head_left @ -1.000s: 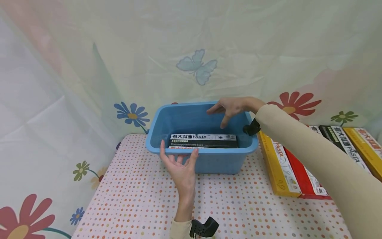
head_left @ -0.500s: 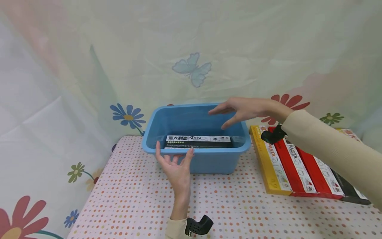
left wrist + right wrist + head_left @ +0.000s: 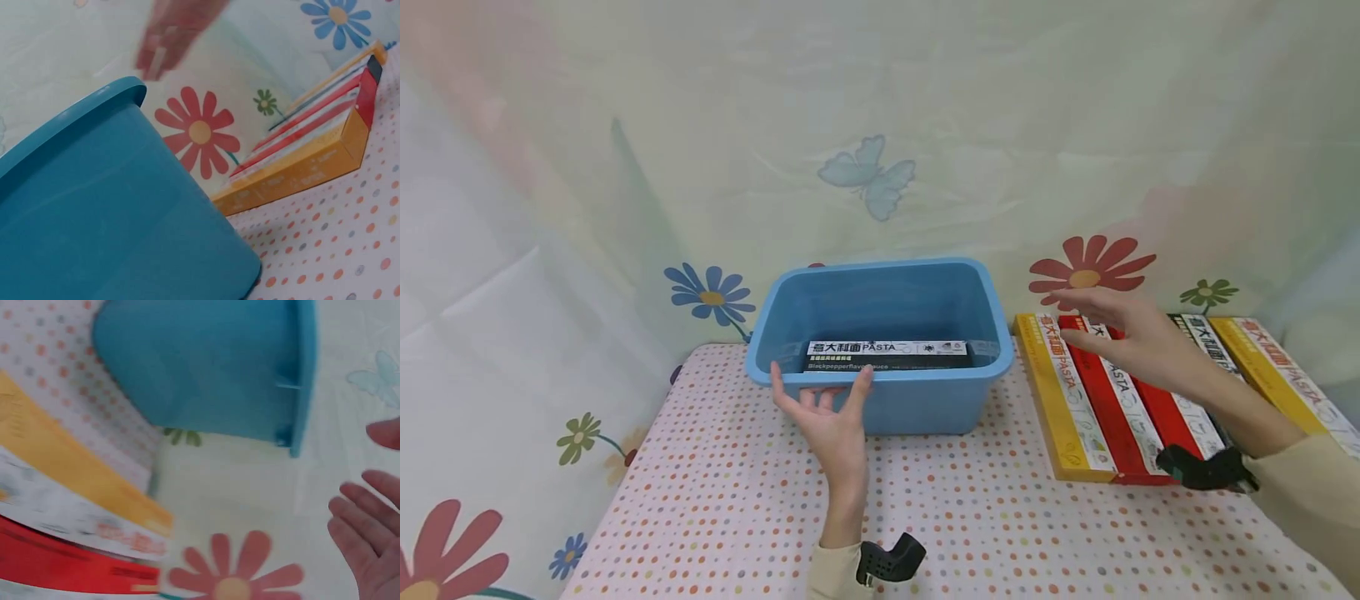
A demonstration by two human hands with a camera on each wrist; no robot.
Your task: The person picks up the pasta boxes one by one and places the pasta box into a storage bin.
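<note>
My left hand (image 3: 831, 429) holds the front rim of a blue plastic bin (image 3: 925, 404), with fingers at and below the lip. Inside the bin lies a black-and-white pasta box (image 3: 887, 357) labelled black pepper flavour sauce; the front wall hides its lower part. My right hand (image 3: 1131, 342) hovers, fingers spread, over a row of pasta boxes to the right of the bin. Nothing is in its grasp. Nearest the bin in that row is a yellow pasta box (image 3: 1063, 408), with a red pasta box (image 3: 1112, 408) beside it.
Farther right in the row are another red box, a black box (image 3: 1206, 337) and a yellow box (image 3: 1288, 375). A dotted cloth (image 3: 715, 492) covers the table. Behind hangs a flowered curtain (image 3: 1000, 167), close to the bin's back.
My right hand has come out from over the bin and moved right, above the pasta boxes. The left hand stays at the bin's rim. The head view has shifted slightly right.
</note>
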